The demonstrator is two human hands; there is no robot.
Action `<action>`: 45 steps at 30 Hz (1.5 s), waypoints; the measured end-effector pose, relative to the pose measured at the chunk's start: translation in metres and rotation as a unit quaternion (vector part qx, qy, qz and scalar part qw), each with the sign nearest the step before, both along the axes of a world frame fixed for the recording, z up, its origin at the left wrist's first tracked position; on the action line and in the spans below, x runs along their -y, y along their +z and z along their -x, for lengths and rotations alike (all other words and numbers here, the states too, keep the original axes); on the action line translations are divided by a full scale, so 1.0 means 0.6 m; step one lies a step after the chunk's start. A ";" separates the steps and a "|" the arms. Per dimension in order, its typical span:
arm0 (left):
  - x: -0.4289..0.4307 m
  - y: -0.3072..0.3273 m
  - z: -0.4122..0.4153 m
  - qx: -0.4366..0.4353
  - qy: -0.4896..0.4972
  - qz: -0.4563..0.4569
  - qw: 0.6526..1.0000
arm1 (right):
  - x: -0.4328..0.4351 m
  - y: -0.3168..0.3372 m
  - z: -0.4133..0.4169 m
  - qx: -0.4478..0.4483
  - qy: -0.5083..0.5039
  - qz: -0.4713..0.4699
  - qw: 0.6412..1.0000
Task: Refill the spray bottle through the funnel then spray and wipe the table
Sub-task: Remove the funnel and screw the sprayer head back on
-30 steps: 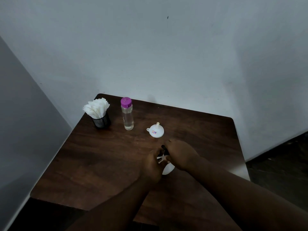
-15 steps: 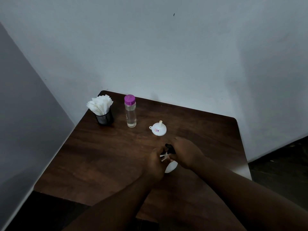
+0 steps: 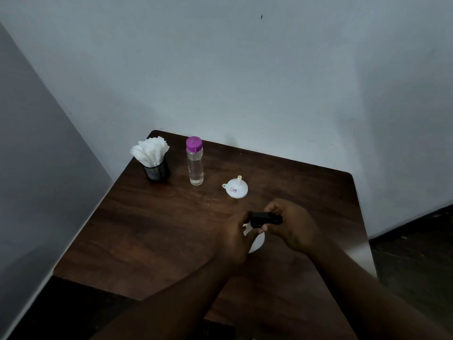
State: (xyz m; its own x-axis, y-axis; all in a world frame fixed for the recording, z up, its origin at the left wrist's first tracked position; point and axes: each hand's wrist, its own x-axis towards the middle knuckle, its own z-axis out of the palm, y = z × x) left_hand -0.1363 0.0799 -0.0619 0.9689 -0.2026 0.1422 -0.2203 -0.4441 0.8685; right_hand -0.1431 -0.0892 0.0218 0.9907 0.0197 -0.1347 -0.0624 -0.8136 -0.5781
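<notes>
A small white spray bottle (image 3: 257, 241) stands on the dark wooden table (image 3: 152, 231), mostly hidden by my hands. My left hand (image 3: 234, 239) wraps around its body. My right hand (image 3: 291, 227) grips its black spray head (image 3: 266, 219) from the right. A white funnel (image 3: 235, 187) lies upside down, spout up, just beyond my hands. Further back stands a clear bottle (image 3: 195, 165) with a purple cap, partly filled with clear liquid.
A black mesh cup (image 3: 157, 171) full of white paper napkins (image 3: 149, 150) sits at the table's far left corner. Pale walls close off the back and left. The dark floor shows at the right.
The black spray head has turned in my right hand and shows more above the bottle. The view has shifted slightly; the funnel, clear bottle and napkin cup stay put.
</notes>
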 end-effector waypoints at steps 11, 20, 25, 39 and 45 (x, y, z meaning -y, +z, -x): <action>-0.002 -0.018 0.006 -0.128 0.009 0.144 0.981 | -0.008 -0.015 0.036 0.116 -0.009 -0.008 0.993; 0.003 -0.018 0.011 -0.161 0.001 0.147 0.976 | -0.011 -0.015 0.031 0.137 0.015 0.032 0.990; 0.013 -0.015 0.010 -0.176 0.047 0.192 0.964 | -0.014 -0.018 0.029 0.133 0.002 0.033 0.991; 0.022 -0.016 0.022 -0.154 0.062 0.177 0.970 | -0.013 -0.020 0.035 0.132 0.005 0.035 0.991; 0.016 -0.028 0.019 -0.151 0.043 0.164 0.974 | -0.009 -0.026 0.034 0.134 0.001 0.042 0.990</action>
State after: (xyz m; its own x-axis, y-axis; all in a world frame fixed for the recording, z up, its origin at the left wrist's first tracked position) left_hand -0.1479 0.0704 -0.0788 0.9878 -0.1108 -0.1092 0.0937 -0.1370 0.9861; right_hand -0.1636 -0.0838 0.0064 0.9910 0.0222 0.1320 0.0863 -0.8597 -0.5034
